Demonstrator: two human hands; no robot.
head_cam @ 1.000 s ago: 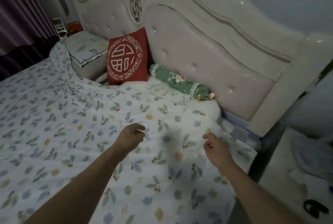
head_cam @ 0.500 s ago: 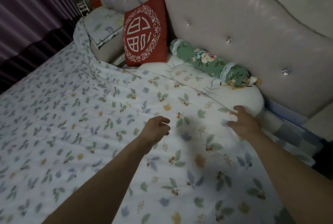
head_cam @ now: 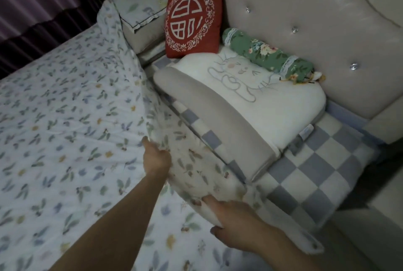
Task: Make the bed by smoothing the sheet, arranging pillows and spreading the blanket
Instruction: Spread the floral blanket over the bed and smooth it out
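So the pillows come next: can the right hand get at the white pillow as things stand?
Probably, once freed. The right hand is gripping the blanket edge, as is the left hand. The white pillow lies uncovered just beyond, nothing between.

From my feed I see two bare forearms, no sleeves reaching into view. The left hand (head_cam: pixel 156 159) and right hand (head_cam: pixel 237 227) wear no gloves, rings or watch; the nails look short.
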